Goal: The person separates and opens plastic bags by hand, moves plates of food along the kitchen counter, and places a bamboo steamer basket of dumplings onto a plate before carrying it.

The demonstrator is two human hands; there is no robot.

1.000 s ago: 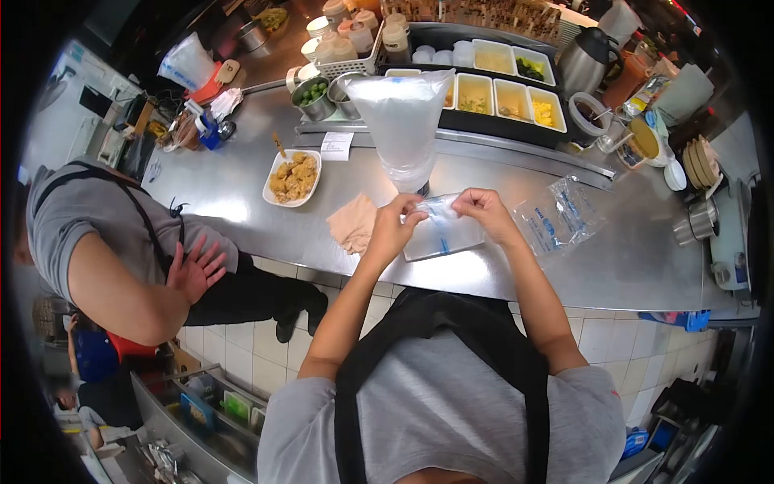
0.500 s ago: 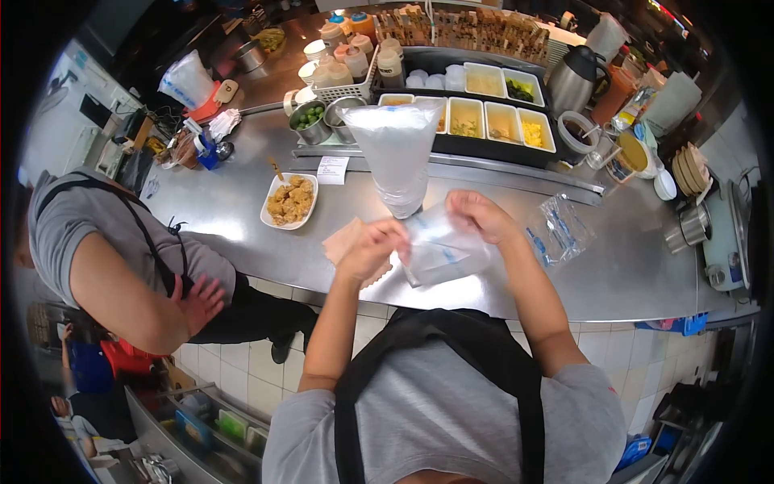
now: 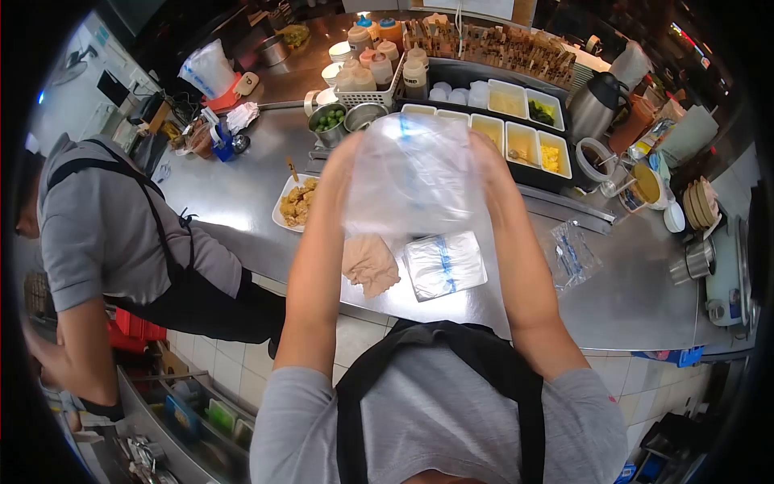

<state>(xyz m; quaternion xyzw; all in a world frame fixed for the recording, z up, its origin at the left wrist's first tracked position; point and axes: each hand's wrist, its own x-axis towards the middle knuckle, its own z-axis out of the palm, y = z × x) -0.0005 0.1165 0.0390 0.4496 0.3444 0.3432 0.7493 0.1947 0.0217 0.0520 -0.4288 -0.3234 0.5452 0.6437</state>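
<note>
A clear plastic bag with a blue stripe is spread between my two raised hands above the counter. My left hand is at the bag's left edge and my right hand at its right edge; the fingers of both are blurred or hidden behind the plastic. Below the bag lies a flat stack of folded plastic bags with blue print. Beside the stack, to its left, is a crumpled tan cloth. A white tray of fried food is partly covered by my left forearm.
Behind are topping trays, squeeze bottles and a pot of green limes. A crinkled clear wrapper lies right on the steel counter. A co-worker stands at the left.
Both hands have risen and moved forward, with one bag opened out between them. The stack now lies on the counter. The co-worker's arm has swung down and away to the left.
</note>
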